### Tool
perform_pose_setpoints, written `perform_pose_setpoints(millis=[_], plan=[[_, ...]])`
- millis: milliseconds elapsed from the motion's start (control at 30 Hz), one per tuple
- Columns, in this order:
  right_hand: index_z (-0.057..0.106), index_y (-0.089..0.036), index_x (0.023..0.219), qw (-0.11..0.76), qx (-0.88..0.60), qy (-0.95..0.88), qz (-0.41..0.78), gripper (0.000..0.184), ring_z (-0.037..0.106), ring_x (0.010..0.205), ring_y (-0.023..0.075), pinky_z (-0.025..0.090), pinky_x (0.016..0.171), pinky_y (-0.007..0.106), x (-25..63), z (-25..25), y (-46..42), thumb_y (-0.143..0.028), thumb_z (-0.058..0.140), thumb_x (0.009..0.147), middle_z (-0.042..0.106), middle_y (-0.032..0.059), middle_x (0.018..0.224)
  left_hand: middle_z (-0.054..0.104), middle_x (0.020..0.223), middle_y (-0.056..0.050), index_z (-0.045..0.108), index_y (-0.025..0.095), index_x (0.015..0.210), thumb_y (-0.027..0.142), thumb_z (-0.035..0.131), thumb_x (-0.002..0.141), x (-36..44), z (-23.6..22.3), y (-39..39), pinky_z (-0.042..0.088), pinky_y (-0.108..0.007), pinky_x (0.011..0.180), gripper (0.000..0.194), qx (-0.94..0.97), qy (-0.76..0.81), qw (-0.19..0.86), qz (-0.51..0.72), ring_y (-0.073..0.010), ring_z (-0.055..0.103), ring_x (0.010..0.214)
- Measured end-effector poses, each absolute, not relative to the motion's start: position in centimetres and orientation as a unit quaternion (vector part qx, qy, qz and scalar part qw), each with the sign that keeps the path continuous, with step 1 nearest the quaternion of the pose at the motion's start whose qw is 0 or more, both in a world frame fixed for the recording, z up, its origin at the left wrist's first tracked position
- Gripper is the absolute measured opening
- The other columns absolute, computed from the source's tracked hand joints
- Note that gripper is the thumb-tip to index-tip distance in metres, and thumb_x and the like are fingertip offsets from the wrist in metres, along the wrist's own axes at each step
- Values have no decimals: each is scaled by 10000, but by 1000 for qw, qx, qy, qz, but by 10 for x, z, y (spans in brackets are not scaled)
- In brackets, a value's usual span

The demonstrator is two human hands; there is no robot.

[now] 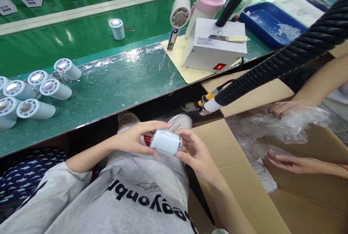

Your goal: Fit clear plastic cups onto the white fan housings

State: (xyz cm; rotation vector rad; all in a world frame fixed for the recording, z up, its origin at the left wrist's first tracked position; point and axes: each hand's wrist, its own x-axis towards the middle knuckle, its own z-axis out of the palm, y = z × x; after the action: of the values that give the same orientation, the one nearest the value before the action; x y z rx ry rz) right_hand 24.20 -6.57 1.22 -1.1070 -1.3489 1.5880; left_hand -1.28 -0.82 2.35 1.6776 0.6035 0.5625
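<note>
Over my lap, a light-blue cylindrical fan housing point(165, 142) lies on its side between my two hands. My left hand point(136, 138) closes round its left end, the thumb below and the fingers above. At the other end, my right hand point(196, 151) grips the clear, toothed rim with thumb and fingers. Similar light-blue fan housings point(36, 109) with silvery round centres and thin red-black wires lie at the left of the green bench. Another fan housing point(117, 30) stands upright farther back, its wire trailing right.
A grey-white machine point(216, 47) with a lit red switch carries a knife point(228, 38). Beside it stand a handheld fan point(178, 18) and a pink-lidded bottle point(210, 0). A black hose point(272, 58) crosses the right side. A co-worker's hands point(292, 163) handle clear plastic over a cardboard box point(236, 176).
</note>
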Motion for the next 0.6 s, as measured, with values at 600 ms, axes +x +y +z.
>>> perform_pose_setpoints(millis=[600], plan=[[631, -299, 1233, 527, -530, -560, 358, 444, 738, 799, 217, 641, 726, 335, 273, 44, -112, -603, 740, 928, 744, 38, 967, 702, 1179, -84, 685, 231, 1214, 370, 904, 758, -37, 0, 5, 610, -265, 757, 524, 565, 353, 668, 332, -186, 691, 896]])
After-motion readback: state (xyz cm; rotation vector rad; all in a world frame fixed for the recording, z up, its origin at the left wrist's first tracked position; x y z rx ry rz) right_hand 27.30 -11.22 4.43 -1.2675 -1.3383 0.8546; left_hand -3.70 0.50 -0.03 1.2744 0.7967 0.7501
